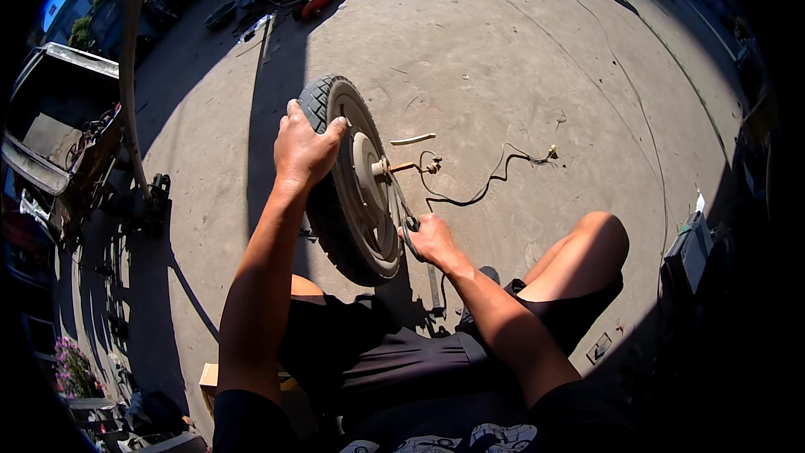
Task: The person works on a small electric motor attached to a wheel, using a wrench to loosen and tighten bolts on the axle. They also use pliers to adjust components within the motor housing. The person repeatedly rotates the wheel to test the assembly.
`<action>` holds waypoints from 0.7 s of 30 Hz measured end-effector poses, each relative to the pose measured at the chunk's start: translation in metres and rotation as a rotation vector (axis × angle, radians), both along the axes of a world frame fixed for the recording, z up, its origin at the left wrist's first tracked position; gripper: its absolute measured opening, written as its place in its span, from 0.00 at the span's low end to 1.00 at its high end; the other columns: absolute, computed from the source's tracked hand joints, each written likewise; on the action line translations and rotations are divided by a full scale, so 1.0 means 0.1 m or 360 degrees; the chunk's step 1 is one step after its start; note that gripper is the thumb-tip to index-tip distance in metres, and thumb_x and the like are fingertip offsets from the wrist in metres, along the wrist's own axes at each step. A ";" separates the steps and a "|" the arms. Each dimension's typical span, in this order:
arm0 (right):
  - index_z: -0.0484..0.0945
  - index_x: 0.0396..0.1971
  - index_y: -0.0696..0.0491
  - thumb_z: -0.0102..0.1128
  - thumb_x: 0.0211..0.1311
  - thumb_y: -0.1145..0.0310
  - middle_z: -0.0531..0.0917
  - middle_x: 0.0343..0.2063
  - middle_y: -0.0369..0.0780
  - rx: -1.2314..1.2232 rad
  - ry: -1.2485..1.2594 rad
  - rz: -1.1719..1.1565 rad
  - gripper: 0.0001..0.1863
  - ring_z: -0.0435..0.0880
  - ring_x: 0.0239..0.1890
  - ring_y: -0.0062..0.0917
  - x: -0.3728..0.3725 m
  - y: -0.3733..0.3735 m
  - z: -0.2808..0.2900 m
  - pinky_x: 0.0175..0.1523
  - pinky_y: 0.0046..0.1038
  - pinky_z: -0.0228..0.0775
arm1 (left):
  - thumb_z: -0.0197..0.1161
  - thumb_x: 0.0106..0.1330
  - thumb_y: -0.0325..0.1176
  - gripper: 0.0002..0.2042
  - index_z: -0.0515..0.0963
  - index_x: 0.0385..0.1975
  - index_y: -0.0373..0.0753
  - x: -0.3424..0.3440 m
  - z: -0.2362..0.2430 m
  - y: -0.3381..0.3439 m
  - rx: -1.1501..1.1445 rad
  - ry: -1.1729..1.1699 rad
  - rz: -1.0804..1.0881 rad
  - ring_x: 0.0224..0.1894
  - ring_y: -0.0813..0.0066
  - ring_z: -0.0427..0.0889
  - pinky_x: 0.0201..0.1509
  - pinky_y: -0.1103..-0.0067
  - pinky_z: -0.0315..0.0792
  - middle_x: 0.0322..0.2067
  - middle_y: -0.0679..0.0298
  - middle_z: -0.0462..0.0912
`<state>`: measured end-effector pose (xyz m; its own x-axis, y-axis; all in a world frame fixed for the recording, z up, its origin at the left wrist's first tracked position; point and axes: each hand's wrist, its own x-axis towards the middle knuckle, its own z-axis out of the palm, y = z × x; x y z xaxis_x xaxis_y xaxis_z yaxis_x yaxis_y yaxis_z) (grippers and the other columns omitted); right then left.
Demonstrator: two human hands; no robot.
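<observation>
A wheel with a black treaded tyre and a grey hub (366,168) stands upright before me, tilted slightly. My left hand (309,145) grips the top of its tyre, thumb on the near sidewall and fingers over the tread. My right hand (432,243) is closed around a scissors-like tool (409,235) with a dark looped handle. Its metal part reaches up toward the wheel's axle; whether the tip touches cannot be made out. From the axle an orange-sheathed cable (404,166) runs out to the right, and a black wire (482,193) with a pale connector lies on the ground.
A short pale strip (413,139) lies beyond the wheel. A metal bar (435,289) is on the ground between my legs. At left stand a pole (132,75) and an open cart (63,117). A cardboard box (209,382) is near my left elbow. Various parts lie at the back.
</observation>
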<state>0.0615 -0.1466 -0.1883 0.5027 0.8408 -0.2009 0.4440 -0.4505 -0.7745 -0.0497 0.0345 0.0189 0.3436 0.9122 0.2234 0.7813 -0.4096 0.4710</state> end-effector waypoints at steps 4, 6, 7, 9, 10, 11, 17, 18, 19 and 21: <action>0.77 0.20 0.67 0.69 0.50 0.50 0.79 0.21 0.61 0.0122 -0.0016 -0.0107 0.29 0.82 0.29 0.55 -0.18 0.01 -0.05 0.35 0.44 0.74 | 0.66 0.56 0.48 0.41 0.61 0.61 0.21 0.02 0.00 0.01 0.0023 -0.0014 -0.0035 0.54 0.44 0.77 0.59 0.64 0.72 0.50 0.36 0.76; 0.77 0.20 0.68 0.68 0.51 0.53 0.78 0.21 0.62 0.0138 0.0049 -0.0155 0.27 0.82 0.29 0.55 -0.26 0.02 -0.06 0.34 0.45 0.74 | 0.66 0.56 0.47 0.40 0.62 0.61 0.21 0.04 0.01 0.00 0.0021 -0.0030 -0.0046 0.53 0.44 0.78 0.58 0.64 0.72 0.49 0.37 0.76; 0.77 0.20 0.68 0.68 0.51 0.53 0.78 0.21 0.62 0.0165 0.0056 -0.0191 0.27 0.82 0.29 0.55 -0.31 0.04 -0.08 0.34 0.45 0.74 | 0.66 0.56 0.47 0.40 0.62 0.60 0.21 0.05 0.02 0.00 0.0018 -0.0033 -0.0034 0.52 0.44 0.78 0.58 0.64 0.72 0.48 0.37 0.77; 0.77 0.19 0.68 0.67 0.51 0.53 0.78 0.20 0.61 0.0193 0.0034 -0.0235 0.27 0.82 0.28 0.55 -0.35 0.06 -0.15 0.32 0.45 0.73 | 0.66 0.56 0.46 0.38 0.63 0.60 0.21 0.06 0.03 -0.01 0.0014 -0.0040 -0.0014 0.50 0.44 0.79 0.57 0.63 0.72 0.46 0.38 0.78; 0.77 0.19 0.68 0.67 0.51 0.52 0.78 0.20 0.61 0.0184 0.0042 -0.0232 0.28 0.82 0.27 0.54 -0.36 0.07 -0.19 0.32 0.45 0.73 | 0.66 0.57 0.46 0.38 0.63 0.60 0.21 0.07 0.03 -0.01 0.0013 -0.0044 -0.0016 0.50 0.44 0.79 0.57 0.63 0.73 0.46 0.38 0.78; 0.77 0.19 0.68 0.67 0.51 0.52 0.78 0.20 0.61 0.0175 0.0050 -0.0228 0.28 0.82 0.27 0.54 -0.36 0.08 -0.20 0.32 0.45 0.73 | 0.66 0.57 0.45 0.38 0.63 0.59 0.21 0.07 0.03 0.00 0.0012 -0.0047 -0.0017 0.50 0.44 0.80 0.57 0.63 0.73 0.46 0.38 0.78; 0.77 0.19 0.67 0.65 0.52 0.52 0.77 0.18 0.60 0.0306 0.0106 -0.0295 0.27 0.82 0.25 0.52 -0.45 0.11 -0.29 0.31 0.44 0.72 | 0.66 0.57 0.45 0.36 0.65 0.58 0.22 0.07 -0.02 0.06 0.0037 -0.0103 -0.0014 0.50 0.44 0.80 0.56 0.64 0.73 0.46 0.37 0.79; 0.77 0.19 0.67 0.65 0.52 0.52 0.77 0.18 0.60 0.0295 0.0103 -0.0312 0.27 0.82 0.25 0.52 -0.47 0.10 -0.27 0.30 0.44 0.72 | 0.66 0.57 0.45 0.36 0.65 0.58 0.22 0.06 -0.03 0.06 0.0036 -0.0102 -0.0008 0.51 0.44 0.80 0.56 0.64 0.73 0.47 0.36 0.79; 0.77 0.19 0.67 0.65 0.52 0.52 0.77 0.18 0.60 0.0315 0.0117 -0.0329 0.27 0.83 0.25 0.51 -0.49 0.11 -0.28 0.30 0.44 0.72 | 0.66 0.57 0.45 0.36 0.65 0.58 0.22 0.05 -0.04 0.08 0.0035 -0.0102 -0.0007 0.50 0.44 0.80 0.56 0.64 0.73 0.46 0.37 0.79; 0.77 0.19 0.67 0.64 0.53 0.53 0.77 0.17 0.60 0.0365 0.0140 -0.0371 0.26 0.83 0.24 0.50 -0.53 0.14 -0.32 0.30 0.44 0.71 | 0.66 0.57 0.44 0.36 0.65 0.58 0.22 0.05 -0.03 0.09 0.0040 -0.0107 -0.0016 0.50 0.45 0.80 0.57 0.64 0.73 0.46 0.37 0.79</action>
<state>0.0084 -0.1328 -0.2204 0.6760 0.7335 -0.0709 0.2765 -0.3416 -0.8982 -0.0445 0.0440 0.0160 0.3361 0.9026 0.2690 0.7441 -0.4296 0.5117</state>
